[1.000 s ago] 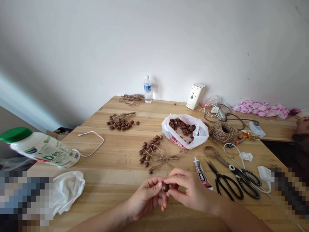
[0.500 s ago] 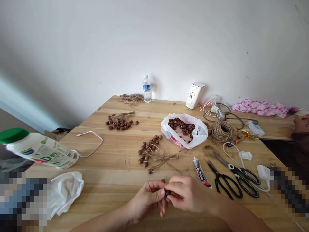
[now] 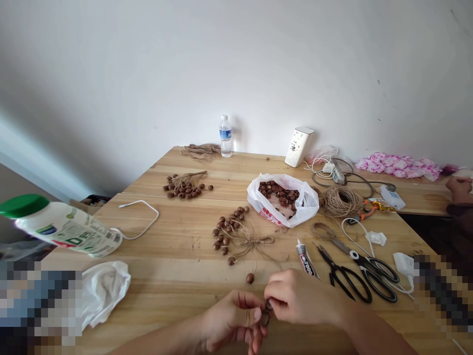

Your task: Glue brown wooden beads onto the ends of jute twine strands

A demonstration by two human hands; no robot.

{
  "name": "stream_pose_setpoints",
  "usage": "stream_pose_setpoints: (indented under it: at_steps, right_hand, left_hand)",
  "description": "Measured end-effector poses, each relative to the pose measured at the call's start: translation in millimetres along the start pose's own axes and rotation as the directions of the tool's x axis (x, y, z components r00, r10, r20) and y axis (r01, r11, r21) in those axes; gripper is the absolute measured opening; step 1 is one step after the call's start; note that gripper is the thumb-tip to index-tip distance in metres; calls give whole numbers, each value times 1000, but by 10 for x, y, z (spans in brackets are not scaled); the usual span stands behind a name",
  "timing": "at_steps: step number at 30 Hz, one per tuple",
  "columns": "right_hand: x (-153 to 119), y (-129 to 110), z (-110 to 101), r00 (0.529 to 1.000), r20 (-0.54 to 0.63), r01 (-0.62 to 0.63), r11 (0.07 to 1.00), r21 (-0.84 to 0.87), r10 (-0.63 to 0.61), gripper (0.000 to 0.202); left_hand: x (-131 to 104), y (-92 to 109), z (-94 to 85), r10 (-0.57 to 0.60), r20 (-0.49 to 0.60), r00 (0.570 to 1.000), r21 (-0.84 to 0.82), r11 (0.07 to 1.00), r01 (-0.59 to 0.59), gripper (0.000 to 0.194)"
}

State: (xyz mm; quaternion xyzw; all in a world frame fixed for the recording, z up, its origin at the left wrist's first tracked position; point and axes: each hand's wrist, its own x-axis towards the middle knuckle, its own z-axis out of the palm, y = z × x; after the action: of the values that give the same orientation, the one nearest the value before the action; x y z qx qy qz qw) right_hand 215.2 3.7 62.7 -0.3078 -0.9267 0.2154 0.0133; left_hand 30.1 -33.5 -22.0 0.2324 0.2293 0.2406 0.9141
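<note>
Near the table's front edge, my left hand pinches a brown nut shell piece between thumb and fingers. My right hand, just right of it, holds another shell piece at its fingertips, close to the first. One round brown nut lies just beyond my hands. Behind it, a bundle of twine spreads out with several brown nuts at its ends. A white plastic bag of brown shells stands open farther back. A glue tube lies beyond my right hand.
Black-handled scissors, black pliers-like cutters and a twine coil lie right. A second nut bundle and a water bottle are farther back. Left are a green-capped bottle and white bag. Another person's hand shows far right.
My hands have moved slightly right and toward me, and the brown piece between them now shows as two separate parts. The round nut behind them is now fully visible.
</note>
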Motion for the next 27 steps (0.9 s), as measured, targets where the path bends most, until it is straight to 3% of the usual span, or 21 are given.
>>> stream_pose_setpoints:
  at_steps: [5,8,11,15,19,23,27]
  right_hand:
    - [27,326,-68,969,-170,-205,968,-147,179,19]
    - [95,570,-40,931,-152,-365,868,-336,332,21]
    - [169,721,15,911,-139,-409,809,-422,388,20]
    - [214,776,34,904,-158,-425,803,-419,397,20]
    - [103,709,-128,900,-191,-435,804,-405,391,26]
    - [-155,603,-375,885,-397,-378,875,-303,245,33]
    - [-344,627,-317,950,-276,-262,857,-444,148,35]
  left_hand:
    - [9,-2,-16,46,-5,999,-17,999,-46,25]
    - [33,5,-28,111,-30,993,-48,993,-112,22]
    - [57,36,-47,168,-56,984,-56,984,-171,21]
    - [74,57,-86,214,-66,975,-69,973,-218,19]
    - [69,54,-96,223,-74,972,-90,969,-230,18]
    - [54,81,-64,231,-76,970,-97,967,-238,19]
    - [42,118,-51,247,-127,961,-109,959,-261,19]
